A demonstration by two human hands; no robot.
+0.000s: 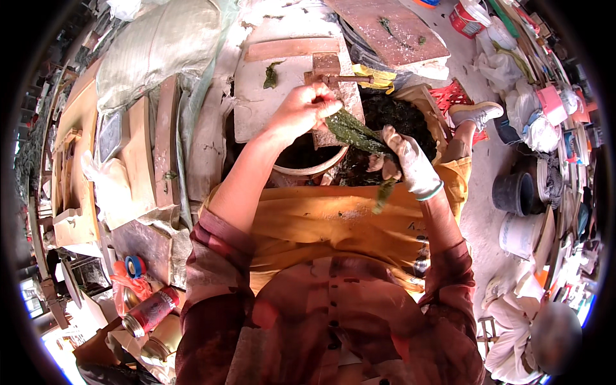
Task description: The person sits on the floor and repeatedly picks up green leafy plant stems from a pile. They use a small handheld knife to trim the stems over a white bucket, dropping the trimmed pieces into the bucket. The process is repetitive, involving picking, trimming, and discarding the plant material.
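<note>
A wet-looking dark green strip of seaweed [351, 131] is stretched between my two hands above my lap. My bare left hand [303, 110] pinches its upper left end, fingers closed. The strip's right part is gripped in my right hand [410, 162], which wears a white glove; a tail hangs below it. Just beyond my left hand, a wooden block [326, 63] with a rod through it stands on a pale board [266, 106]. Under the hands are a tub's white rim [314, 169] and a dark, leafy mass [407, 112].
A small green scrap [271, 75] lies on the pale board. Farther right is a reddish-brown board [391, 29]. A yellow apron [321, 212] covers my lap. Black bucket [513, 194] and white bucket [520, 234] stand right; a red can [151, 311] is lower left. Another person [513, 333] is at lower right.
</note>
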